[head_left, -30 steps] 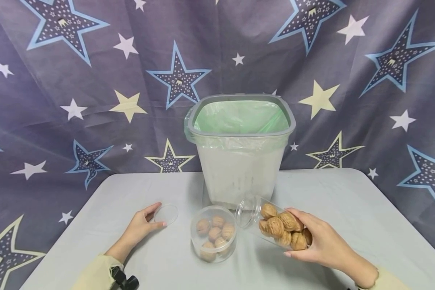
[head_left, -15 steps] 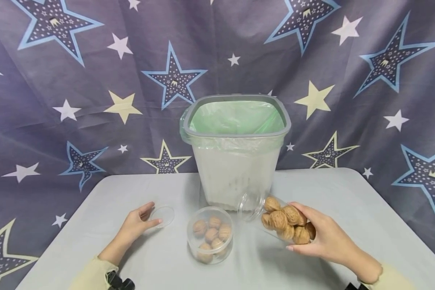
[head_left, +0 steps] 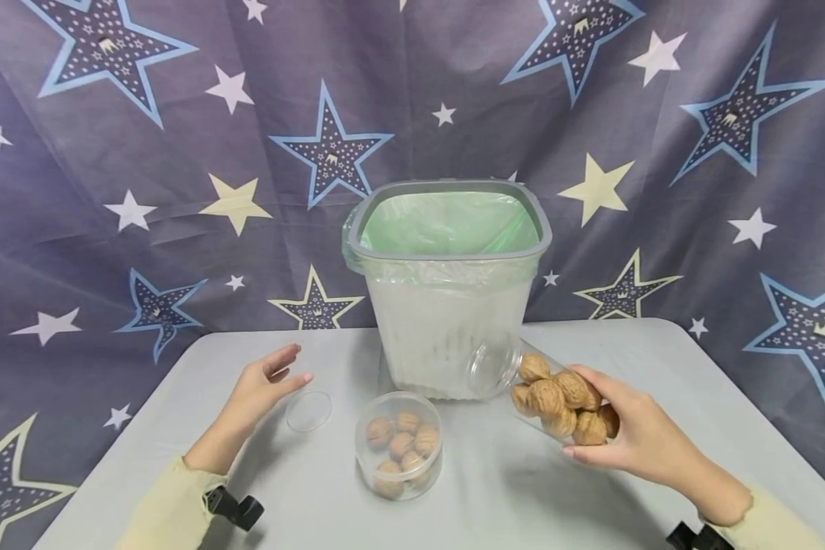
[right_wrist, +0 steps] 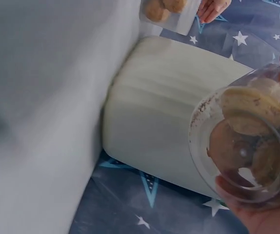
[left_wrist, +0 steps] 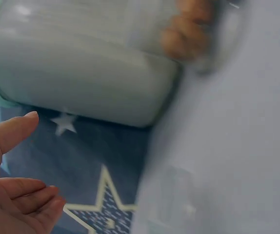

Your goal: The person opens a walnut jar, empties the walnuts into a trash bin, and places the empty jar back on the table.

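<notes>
Right hand (head_left: pixel 635 439) grips a clear jar (head_left: pixel 543 393) of walnuts (head_left: pixel 560 401), fingers curled round its base; the jar is tilted, mouth toward 10 o'clock, held above the table (head_left: pixel 660 367) just before the bin (head_left: pixel 450 286). Left hand (head_left: pixel 257 393) hovers with fingers relaxed and slightly spread, holding nothing. Lid (head_left: pixel 309 411) lies at its 4 o'clock. A tub (head_left: pixel 399 444) of walnuts stands at 6 o'clock of the bin.
</notes>
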Demonstrator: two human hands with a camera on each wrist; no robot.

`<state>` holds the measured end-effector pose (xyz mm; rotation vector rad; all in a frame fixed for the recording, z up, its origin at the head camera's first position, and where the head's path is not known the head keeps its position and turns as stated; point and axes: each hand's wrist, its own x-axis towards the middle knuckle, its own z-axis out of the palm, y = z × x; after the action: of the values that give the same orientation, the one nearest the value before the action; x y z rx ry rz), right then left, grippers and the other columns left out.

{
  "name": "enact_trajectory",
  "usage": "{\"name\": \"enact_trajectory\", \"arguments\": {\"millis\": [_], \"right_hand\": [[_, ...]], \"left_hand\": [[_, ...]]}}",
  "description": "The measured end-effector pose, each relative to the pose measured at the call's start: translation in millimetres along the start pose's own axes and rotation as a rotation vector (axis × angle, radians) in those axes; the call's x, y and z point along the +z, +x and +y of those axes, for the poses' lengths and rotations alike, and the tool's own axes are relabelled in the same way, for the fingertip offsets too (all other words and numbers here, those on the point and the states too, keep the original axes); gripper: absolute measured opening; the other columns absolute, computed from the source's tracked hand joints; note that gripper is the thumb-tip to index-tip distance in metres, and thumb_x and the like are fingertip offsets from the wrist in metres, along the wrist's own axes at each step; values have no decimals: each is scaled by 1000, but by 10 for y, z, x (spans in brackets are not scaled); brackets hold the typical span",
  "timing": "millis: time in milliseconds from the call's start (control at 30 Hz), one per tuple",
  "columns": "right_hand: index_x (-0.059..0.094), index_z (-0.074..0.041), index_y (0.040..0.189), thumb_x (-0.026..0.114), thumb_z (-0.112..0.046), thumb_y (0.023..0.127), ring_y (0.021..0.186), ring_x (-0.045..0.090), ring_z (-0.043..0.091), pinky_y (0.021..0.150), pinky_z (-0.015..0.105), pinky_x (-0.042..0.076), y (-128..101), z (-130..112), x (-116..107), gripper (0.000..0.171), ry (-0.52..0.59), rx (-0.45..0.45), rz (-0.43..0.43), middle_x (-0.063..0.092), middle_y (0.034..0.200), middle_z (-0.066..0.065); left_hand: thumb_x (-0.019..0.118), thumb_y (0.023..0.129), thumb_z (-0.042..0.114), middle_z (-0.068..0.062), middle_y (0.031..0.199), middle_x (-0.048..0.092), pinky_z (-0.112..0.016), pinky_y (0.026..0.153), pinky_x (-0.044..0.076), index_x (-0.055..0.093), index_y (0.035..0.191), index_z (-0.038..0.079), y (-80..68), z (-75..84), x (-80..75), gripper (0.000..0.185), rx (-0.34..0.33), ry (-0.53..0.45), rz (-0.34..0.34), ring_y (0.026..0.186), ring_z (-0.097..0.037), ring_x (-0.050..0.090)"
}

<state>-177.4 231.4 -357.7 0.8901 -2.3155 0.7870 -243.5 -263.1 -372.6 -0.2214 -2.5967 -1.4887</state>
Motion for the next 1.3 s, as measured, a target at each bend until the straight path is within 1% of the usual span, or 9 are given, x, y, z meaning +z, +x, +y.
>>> {"name": "enact_trajectory", "arguments": {"millis": [100, 233, 533, 633, 700, 833, 967, 1100, 1300], "right_hand": [[53, -10, 131, 93, -25, 50, 86, 58, 1, 77, 6, 42, 59, -17, -63, 92, 12, -2, 0, 66, 105, 0], [53, -10, 130, 94, -20, 48, 86, 57, 0, 76, 6, 42, 141, -42, -159, 92, 27, 2, -1, 64, 105, -2], [51, -9, 133, 93, -14, 48, 80, 58, -1, 68, 9, 46, 282, -61, -345, 95, 44, 47, -6, 65, 102, 3], [52, -8, 132, 93, -11, 48, 80, 57, -1, 67, 10, 46, 324, -54, -393, 94, 51, 37, 0, 63, 104, -1], [53, -7, 130, 93, -9, 47, 81, 57, -1, 65, 10, 47, 368, -47, -435, 92, 53, 7, -1, 61, 104, -4], [54, -8, 128, 94, -9, 46, 79, 56, -2, 62, 10, 47, 451, -59, -537, 91, 15, -9, 6, 60, 102, -7], [54, -9, 130, 94, -11, 47, 75, 56, -3, 59, 9, 45, 517, -84, -660, 92, -40, 41, 12, 63, 98, 0], [55, -10, 128, 94, -12, 47, 72, 56, -3, 59, 9, 43, 604, -90, -779, 91, -95, 76, 26, 64, 93, -1], [56, -9, 126, 94, -14, 48, 71, 54, -4, 60, 8, 41, 759, -85, -926, 87, -146, 79, 19, 67, 89, 2]], "left_hand": [[68, 88, 20, -21, 144, 40, -44, 108, 32, 37, 141, -6, 35, 125, 4, 67, 1, -45, -2, 132, -36, 38], [67, 88, 20, -20, 144, 41, -44, 109, 32, 37, 141, -5, 99, 288, 36, 65, 12, -70, 0, 132, -35, 39], [66, 90, 21, -14, 145, 41, -40, 111, 28, 37, 142, -1, 265, 683, 78, 64, 76, -151, 16, 135, -27, 36], [65, 90, 24, -11, 146, 40, -39, 111, 29, 37, 143, 3, 314, 809, 81, 64, 89, -166, 13, 136, -24, 35], [64, 90, 26, -10, 147, 40, -39, 111, 29, 37, 144, 4, 349, 889, 82, 64, 94, -175, 9, 136, -23, 35], [63, 91, 26, -9, 147, 40, -39, 111, 29, 37, 144, 4, 421, 1038, 77, 63, 127, -190, 10, 136, -22, 35], [63, 91, 24, -9, 146, 41, -39, 111, 29, 38, 143, 3, 498, 1184, 77, 62, 185, -203, 30, 135, -22, 37], [64, 91, 25, -7, 146, 42, -39, 109, 33, 40, 143, 6, 552, 1331, 72, 61, 217, -212, 49, 134, -21, 38], [63, 91, 22, -7, 146, 41, -37, 108, 34, 40, 143, 6, 611, 1516, 54, 59, 289, -235, 74, 134, -19, 38]]}}
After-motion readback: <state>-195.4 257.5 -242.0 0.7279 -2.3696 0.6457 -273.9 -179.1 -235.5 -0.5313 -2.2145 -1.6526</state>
